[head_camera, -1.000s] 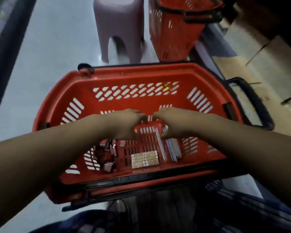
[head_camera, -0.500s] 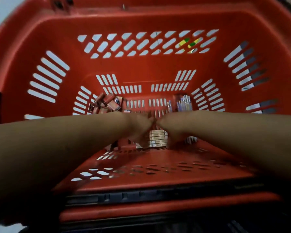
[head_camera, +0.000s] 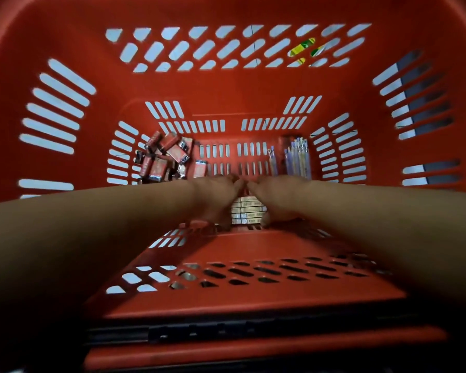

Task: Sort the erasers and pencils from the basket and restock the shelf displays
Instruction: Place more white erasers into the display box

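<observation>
I look straight down into a red plastic basket with slotted walls. On its floor at the left lies a heap of red-wrapped erasers. A bundle of pale purple pencils lies at the right. Between my hands sits a neat block of white eraser boxes. My left hand curls round the block's left side and my right hand curls round its right side, fingertips nearly meeting at the far edge. The hands hide much of the block.
The basket's near wall slopes up towards me below my forearms, with a black handle bar along the near rim. A yellow-green object shows through the far wall's slots.
The view has dropped from above the basket to deep inside it. Both hands moved from the middle of the floor back to the white eraser block and closed around its sides.
</observation>
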A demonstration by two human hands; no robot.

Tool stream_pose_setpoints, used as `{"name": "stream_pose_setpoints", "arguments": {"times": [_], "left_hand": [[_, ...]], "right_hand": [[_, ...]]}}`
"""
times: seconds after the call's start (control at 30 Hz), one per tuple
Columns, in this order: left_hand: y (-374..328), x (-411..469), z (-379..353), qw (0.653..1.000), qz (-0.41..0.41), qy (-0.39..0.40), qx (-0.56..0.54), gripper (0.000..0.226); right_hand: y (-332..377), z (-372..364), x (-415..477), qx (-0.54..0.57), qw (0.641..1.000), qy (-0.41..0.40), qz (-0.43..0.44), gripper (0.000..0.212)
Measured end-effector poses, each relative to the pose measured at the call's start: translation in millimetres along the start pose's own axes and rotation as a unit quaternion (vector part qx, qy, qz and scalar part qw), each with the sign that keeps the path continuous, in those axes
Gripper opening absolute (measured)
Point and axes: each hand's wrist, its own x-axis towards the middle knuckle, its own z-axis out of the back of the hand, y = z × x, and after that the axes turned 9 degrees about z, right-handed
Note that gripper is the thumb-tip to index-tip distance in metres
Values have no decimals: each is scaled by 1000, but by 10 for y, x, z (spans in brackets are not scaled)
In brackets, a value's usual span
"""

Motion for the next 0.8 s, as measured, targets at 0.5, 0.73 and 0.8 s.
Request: {"name": "stream_pose_setpoints", "arguments": {"times": [0.5, 0.73, 0.8], "left_hand": [[-46, -96, 27, 998, 1, -36, 60, 93], [4, -99, -13, 997, -3, -29, 70, 82], [-7, -104, -13, 997, 0, -27, 73, 80]], "right_hand": [[-2, 26, 102, -45, 999, 2, 8, 69], [11, 14, 91, -56, 998, 20, 14, 86], [28, 22, 69, -69, 997, 11, 19, 85]]}}
